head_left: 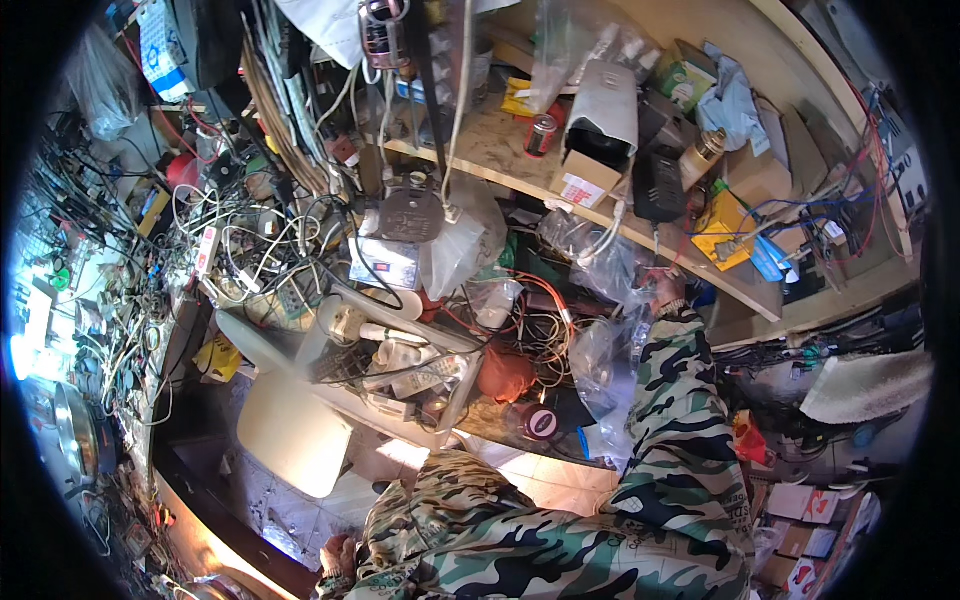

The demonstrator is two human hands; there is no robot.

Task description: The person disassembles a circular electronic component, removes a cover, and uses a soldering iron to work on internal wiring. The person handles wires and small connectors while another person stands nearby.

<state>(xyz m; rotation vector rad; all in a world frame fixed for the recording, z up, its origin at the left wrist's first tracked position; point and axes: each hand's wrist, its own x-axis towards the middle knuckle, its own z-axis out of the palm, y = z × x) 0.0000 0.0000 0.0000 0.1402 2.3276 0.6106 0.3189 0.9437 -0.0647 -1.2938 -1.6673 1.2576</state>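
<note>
Camouflage sleeve [672, 375] ends in my right hand [664, 288], three o'clock, grip I cannot tell; my left hand [340, 553], seven, is curled, contents undetermined. Just beside the right, a clear plastic bag [600, 370] hangs toward four. I judge the step a reach by the shelf [485, 130] toward one, next calling for a secure pinch.

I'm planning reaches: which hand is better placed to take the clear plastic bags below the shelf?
Probably the right hand: it is beside the clear plastic bags; the left hand is low, well away.
</note>
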